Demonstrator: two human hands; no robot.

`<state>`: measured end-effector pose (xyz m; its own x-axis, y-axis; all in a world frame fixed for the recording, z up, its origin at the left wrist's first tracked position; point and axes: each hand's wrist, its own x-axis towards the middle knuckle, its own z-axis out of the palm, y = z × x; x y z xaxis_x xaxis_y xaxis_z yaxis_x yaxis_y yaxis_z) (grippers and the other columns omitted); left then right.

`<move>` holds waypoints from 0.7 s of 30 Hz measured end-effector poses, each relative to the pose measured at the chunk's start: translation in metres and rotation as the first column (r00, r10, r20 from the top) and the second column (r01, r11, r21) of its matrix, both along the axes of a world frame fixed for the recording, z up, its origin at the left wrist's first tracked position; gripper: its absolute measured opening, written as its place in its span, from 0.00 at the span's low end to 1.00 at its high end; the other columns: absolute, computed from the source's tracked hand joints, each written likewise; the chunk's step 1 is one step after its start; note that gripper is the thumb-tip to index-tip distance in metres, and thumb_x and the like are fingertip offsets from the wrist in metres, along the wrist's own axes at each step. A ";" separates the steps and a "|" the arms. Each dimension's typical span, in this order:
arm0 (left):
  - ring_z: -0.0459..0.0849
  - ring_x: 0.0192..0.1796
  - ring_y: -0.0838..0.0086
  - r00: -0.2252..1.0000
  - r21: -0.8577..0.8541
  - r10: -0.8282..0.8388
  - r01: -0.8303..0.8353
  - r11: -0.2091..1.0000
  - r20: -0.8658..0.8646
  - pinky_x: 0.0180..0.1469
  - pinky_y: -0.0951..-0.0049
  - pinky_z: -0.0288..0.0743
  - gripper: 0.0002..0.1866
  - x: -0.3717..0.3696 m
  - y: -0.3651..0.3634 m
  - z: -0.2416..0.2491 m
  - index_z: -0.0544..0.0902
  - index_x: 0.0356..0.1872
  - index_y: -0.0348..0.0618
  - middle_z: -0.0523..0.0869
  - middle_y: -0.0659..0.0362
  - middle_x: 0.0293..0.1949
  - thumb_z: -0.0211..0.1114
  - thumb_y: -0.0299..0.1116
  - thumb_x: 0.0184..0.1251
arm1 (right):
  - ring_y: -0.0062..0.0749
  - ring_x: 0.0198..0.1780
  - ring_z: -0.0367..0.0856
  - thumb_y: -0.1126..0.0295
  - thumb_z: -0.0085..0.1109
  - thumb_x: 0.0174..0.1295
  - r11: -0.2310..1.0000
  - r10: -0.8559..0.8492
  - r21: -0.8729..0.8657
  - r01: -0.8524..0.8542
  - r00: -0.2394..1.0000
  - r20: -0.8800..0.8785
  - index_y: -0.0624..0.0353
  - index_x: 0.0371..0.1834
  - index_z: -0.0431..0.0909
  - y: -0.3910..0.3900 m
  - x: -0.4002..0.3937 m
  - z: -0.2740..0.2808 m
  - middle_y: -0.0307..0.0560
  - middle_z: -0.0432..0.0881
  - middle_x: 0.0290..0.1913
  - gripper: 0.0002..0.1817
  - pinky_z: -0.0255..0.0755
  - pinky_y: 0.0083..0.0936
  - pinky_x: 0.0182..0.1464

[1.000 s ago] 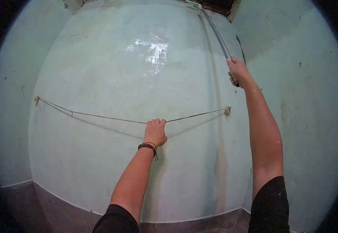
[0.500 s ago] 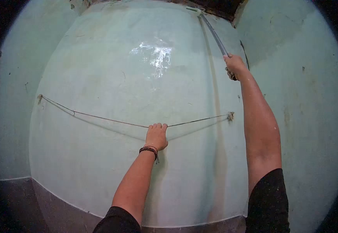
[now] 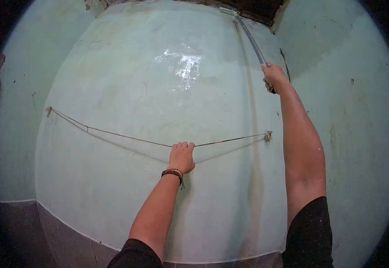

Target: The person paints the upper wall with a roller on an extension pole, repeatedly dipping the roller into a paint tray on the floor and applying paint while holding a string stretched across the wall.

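A thin cord [image 3: 136, 138] runs across the pale green wall [image 3: 127, 94], fixed by a knot at each end. My left hand [image 3: 182, 157], with a braided bracelet at the wrist, has its fingers hooked over the cord and pulls it into a shallow V. Up at the right, my right hand [image 3: 275, 78] is closed round the lower end of a grey pole [image 3: 251, 41]. At the pole's top is a pale green and white head [image 3: 228, 11], close to the upper edge of the wall.
A wet, shiny patch [image 3: 185, 67] lies on the upper wall. Dark, broken material [image 3: 259, 10] borders the wall's top right. The side wall [image 3: 351, 134] stands at the right, and a grey-brown band [image 3: 65, 232] runs along the bottom.
The pole's head has shifted slightly right in the view and turned a little. The whole view has moved slightly. My left hand stays on the cord.
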<state>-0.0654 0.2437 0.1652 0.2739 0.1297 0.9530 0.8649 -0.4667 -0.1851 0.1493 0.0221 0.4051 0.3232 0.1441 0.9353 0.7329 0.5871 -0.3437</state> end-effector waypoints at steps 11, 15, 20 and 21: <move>0.74 0.47 0.64 0.998 0.024 -0.050 0.049 0.998 0.033 0.50 0.65 0.65 0.21 0.000 -0.005 0.000 0.71 0.41 0.47 0.75 0.56 0.38 0.64 0.28 0.41 | 0.28 0.19 0.70 0.60 0.46 0.66 0.997 -0.051 -0.051 0.050 0.999 -0.020 0.52 0.57 0.70 0.003 -0.001 0.001 0.43 0.72 0.21 0.19 0.68 0.29 0.19; 0.74 0.47 0.64 0.998 0.030 -0.054 0.053 0.998 0.035 0.51 0.65 0.64 0.21 0.000 -0.005 -0.001 0.71 0.41 0.47 0.75 0.57 0.38 0.64 0.28 0.41 | 0.22 0.15 0.61 0.58 0.47 0.66 0.999 -0.041 -0.032 0.041 0.999 0.027 0.46 0.65 0.63 0.007 0.001 0.003 0.37 0.66 0.19 0.24 0.58 0.24 0.16; 0.74 0.46 0.64 0.998 0.019 -0.060 0.059 0.998 0.030 0.51 0.65 0.64 0.21 0.000 -0.001 -0.001 0.71 0.41 0.48 0.75 0.56 0.38 0.64 0.27 0.42 | 0.22 0.14 0.61 0.57 0.48 0.66 0.997 -0.073 0.001 0.074 0.996 0.052 0.45 0.63 0.64 0.025 0.011 0.017 0.37 0.66 0.19 0.23 0.58 0.24 0.15; 0.74 0.46 0.64 0.998 0.036 -0.062 0.061 0.998 0.029 0.50 0.65 0.64 0.21 0.000 0.000 -0.001 0.71 0.41 0.48 0.75 0.56 0.37 0.64 0.27 0.42 | 0.22 0.14 0.61 0.57 0.47 0.66 0.993 -0.119 0.019 0.118 0.990 0.070 0.46 0.62 0.65 0.026 0.009 0.018 0.37 0.66 0.19 0.22 0.58 0.24 0.15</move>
